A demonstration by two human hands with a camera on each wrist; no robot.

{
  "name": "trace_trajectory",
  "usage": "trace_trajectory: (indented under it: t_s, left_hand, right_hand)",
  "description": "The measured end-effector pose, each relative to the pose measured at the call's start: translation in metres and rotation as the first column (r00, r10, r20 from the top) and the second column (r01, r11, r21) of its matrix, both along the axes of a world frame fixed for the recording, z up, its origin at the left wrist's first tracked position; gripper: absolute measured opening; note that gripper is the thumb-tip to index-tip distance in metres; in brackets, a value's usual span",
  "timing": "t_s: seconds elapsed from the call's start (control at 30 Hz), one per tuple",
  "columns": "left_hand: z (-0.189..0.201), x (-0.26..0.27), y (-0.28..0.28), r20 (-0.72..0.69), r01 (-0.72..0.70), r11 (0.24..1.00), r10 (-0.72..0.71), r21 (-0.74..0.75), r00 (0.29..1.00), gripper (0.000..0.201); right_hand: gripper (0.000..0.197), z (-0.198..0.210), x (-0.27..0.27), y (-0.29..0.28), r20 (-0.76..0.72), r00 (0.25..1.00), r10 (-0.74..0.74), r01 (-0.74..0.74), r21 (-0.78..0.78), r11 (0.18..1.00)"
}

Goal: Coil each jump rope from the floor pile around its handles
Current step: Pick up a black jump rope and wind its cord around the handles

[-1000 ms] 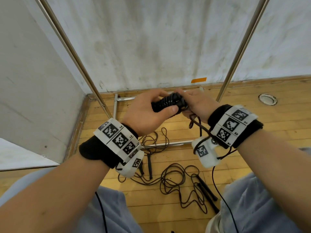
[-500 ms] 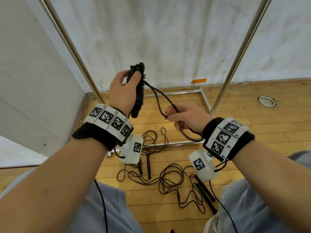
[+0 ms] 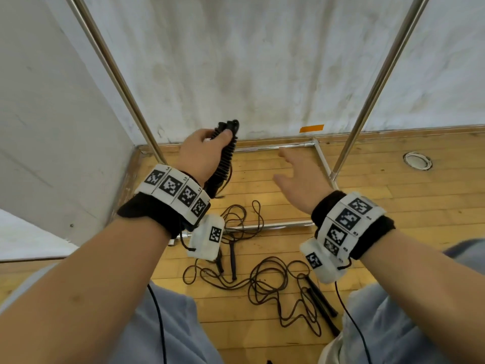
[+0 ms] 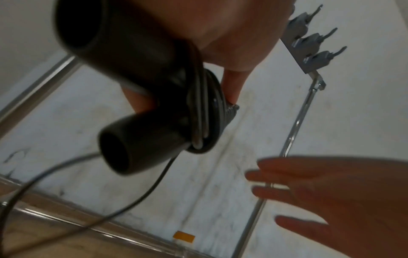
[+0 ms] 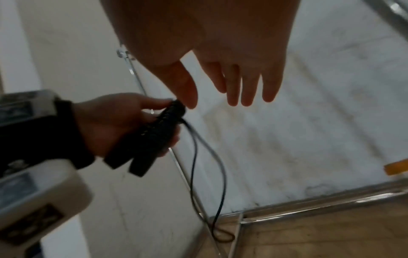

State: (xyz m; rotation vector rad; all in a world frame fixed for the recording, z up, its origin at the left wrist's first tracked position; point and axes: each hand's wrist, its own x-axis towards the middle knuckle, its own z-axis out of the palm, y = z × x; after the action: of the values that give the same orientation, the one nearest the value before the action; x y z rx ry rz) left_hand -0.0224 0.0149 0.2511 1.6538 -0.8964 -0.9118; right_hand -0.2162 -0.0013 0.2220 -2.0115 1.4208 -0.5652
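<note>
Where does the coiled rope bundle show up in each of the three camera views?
Head: coiled rope, upper centre-left, gripped by the left hand.
Left wrist: upper left, close and blurred.
Right wrist: centre-left, in the left hand.
Shared landmark: orange tape on the wall.

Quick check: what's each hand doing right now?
Left hand: gripping the coiled jump rope by its handles, with the loose tail hanging below.
Right hand: open, fingers spread, holding nothing.
</note>
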Motion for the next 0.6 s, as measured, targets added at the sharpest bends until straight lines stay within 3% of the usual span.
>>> trace_trajectory:
  t_s: [0.07,0.17,0.23,0.33,0.4,0.47,0.53,0.6]
  left_hand:
    - [-0.001,-0.01,0.003,-0.046,0.12,0.993,-0.119,0.019,0.992,0.028]
    - [0.002,-0.017,0.007,-0.163,0.308,0.951,-0.299,0.033,0.94,0.021]
    - [0.005,-0.018,0.011,-0.191,0.421,0.907,-0.409,0.027,0.892,0.015]
    - [0.007,-0.018,0.016,-0.175,0.524,0.851,-0.519,-0.015,0.837,0.018]
    - [0.008,-0.016,0.015,-0.135,0.526,0.85,-0.524,-0.024,0.841,0.025]
    - [0.008,-0.013,0.014,-0.077,0.497,0.867,-0.498,-0.032,0.864,0.023]
    - [0.007,-0.011,0.014,0.027,0.475,0.879,-0.474,-0.041,0.88,0.013]
    - [0.004,-0.011,0.014,0.215,0.468,0.883,-0.45,-0.04,0.867,0.012]
  right_hand:
    - [0.072,-0.003,0.011,0.008,-0.016,0.995,0.103,-0.103,-0.018,0.995]
    - [0.075,-0.007,0.019,0.009,0.056,0.991,0.123,-0.123,-0.014,0.992]
    - [0.061,-0.008,0.02,0.007,0.137,0.987,0.088,-0.088,-0.009,0.996]
    - [0.02,-0.007,0.018,0.004,0.317,0.948,0.028,-0.045,0.046,0.998]
    - [0.023,-0.005,0.016,0.003,0.413,0.91,0.023,-0.081,0.123,0.989]
    - [0.026,-0.002,0.012,0.002,0.418,0.908,0.026,-0.091,0.136,0.987]
    - [0.03,0.003,0.008,0.001,0.332,0.942,0.057,-0.086,0.073,0.994]
    - [0.032,0.007,0.007,0.002,0.228,0.969,0.095,-0.102,0.02,0.995]
